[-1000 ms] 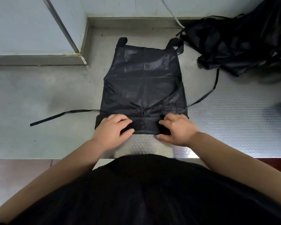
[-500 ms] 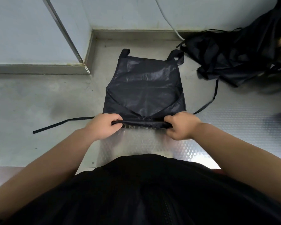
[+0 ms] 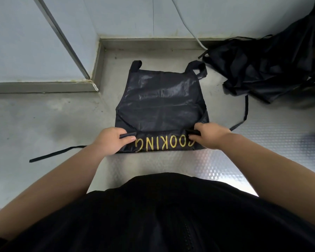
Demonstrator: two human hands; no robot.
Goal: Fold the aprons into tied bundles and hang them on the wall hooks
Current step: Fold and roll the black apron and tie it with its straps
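Both hands grip the folded near edge of a black apron [image 3: 162, 102] on the steel desk [image 3: 44, 124].

The desk carries a heap of loose black aprons [image 3: 262, 70] at the far right. The single apron lies flat in the middle, its neck loops away from the person. The near fold shows yellow COOKING lettering [image 3: 164, 143]. The left hand [image 3: 111, 140] and right hand [image 3: 211, 137] each curl their fingers round one end of that fold and pinch it. One thin waist tie [image 3: 56, 153] trails left, the other tie [image 3: 245, 110] trails right.
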